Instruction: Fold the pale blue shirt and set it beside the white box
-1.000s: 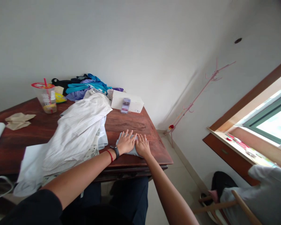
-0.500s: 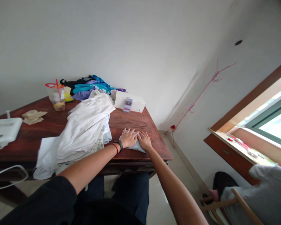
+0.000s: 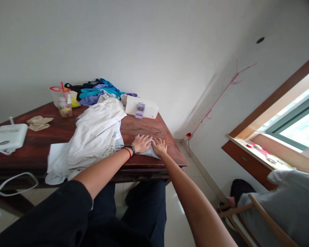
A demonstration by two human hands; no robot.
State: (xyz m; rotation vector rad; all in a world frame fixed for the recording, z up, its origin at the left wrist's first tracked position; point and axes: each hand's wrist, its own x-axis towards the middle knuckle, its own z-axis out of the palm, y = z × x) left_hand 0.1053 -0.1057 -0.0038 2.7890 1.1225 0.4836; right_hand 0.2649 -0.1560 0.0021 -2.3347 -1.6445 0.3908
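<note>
Near the front edge of the dark red wooden table (image 3: 134,128) lies a small light-grey folded cloth (image 3: 149,152). My left hand (image 3: 143,143) rests flat on it, fingers spread and pointing to the right. Beside it, my right hand (image 3: 159,148) presses on the cloth's right part with its fingers stretched out. The two hands nearly touch at the thumbs and cover much of the cloth, so its exact kind is hidden. Left of my hands, a white striped garment (image 3: 95,130) is heaped over other pale clothes and hangs past the table's front edge.
Behind are a white box (image 3: 148,108), a pile of blue, purple and black clothes (image 3: 100,91), and a plastic cup (image 3: 65,104) with a straw. A white device (image 3: 9,137) and crumpled brown paper (image 3: 39,122) lie left. At right, a person in grey (image 3: 285,202) sits on a wooden chair.
The view has shifted slightly, so the table sits a little higher in the picture. Both hands stay flat on the grey cloth, with little visible movement.
</note>
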